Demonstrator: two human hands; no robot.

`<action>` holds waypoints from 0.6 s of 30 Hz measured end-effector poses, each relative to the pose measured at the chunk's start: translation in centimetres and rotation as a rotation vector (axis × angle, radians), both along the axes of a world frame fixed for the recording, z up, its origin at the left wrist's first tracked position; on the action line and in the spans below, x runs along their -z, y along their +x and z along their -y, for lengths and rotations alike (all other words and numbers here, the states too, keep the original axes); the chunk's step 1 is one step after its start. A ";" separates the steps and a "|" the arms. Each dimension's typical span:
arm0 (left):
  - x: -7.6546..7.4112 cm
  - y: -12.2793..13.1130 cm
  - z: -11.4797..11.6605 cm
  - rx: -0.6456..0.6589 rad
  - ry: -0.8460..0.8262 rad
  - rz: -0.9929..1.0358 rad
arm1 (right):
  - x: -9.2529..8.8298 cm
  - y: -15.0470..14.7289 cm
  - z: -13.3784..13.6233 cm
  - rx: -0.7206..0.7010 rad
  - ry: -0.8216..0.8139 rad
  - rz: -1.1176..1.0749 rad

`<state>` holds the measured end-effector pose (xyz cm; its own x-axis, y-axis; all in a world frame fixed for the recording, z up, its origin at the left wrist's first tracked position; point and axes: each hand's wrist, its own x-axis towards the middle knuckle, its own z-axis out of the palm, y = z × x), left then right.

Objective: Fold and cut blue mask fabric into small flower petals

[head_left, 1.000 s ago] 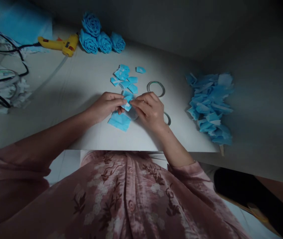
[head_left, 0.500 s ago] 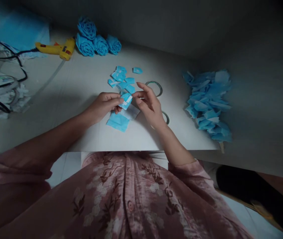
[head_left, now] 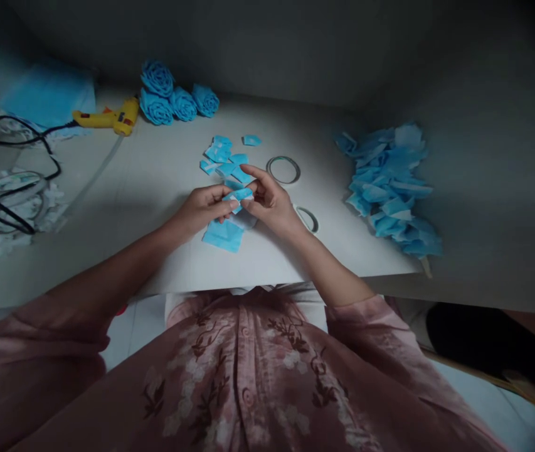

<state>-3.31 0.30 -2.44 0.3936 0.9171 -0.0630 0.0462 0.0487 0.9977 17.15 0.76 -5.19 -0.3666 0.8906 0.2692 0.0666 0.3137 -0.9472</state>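
Observation:
My left hand (head_left: pixel 205 207) pinches a small folded piece of blue fabric (head_left: pixel 239 194) with white on it, between thumb and fingers. On the opposite side of that piece my right hand (head_left: pixel 274 204) grips its edge with thumb and fingertips, index finger arched above. Just below the hands lies a flat blue square (head_left: pixel 223 235), partly under a pale piece that the hands mostly cover. Beyond the fingers several small cut blue pieces (head_left: pixel 219 150) lie in a loose heap, and a single blue piece (head_left: pixel 251 140) rests apart from them.
Two tape rolls (head_left: pixel 283 169) lie beside my right hand. Several blue fabric roses (head_left: pixel 157 108) stand at the back, next to a yellow glue gun (head_left: pixel 126 117). Blue sheets (head_left: pixel 48 97), a black cord (head_left: pixel 55 164) and white scraps are at left. A heap of blue pieces (head_left: pixel 389 182) lies right.
My right hand has closed in on the blue piece and now grips its edge, which is folded over. The view has shifted slightly.

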 end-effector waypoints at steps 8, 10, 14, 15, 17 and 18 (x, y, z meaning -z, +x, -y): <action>0.2 -0.1 -0.2 -0.079 0.060 -0.009 | -0.4 0.1 0.0 0.004 -0.043 -0.068; 0.3 -0.3 -0.3 -0.099 0.031 0.011 | -0.9 0.3 0.1 0.026 -0.064 -0.106; 0.5 -0.3 -0.5 -0.089 0.008 0.048 | -1.4 0.5 0.1 0.015 -0.088 -0.149; 0.5 -0.3 -0.5 -0.084 0.009 0.045 | -1.4 0.5 0.1 0.003 -0.090 -0.147; 0.5 -0.2 -0.5 -0.081 0.011 0.027 | -1.1 0.5 -0.1 -0.008 -0.090 -0.138; 0.5 -0.2 -0.4 -0.080 0.011 0.017 | -0.9 0.5 -0.2 -0.007 -0.088 -0.132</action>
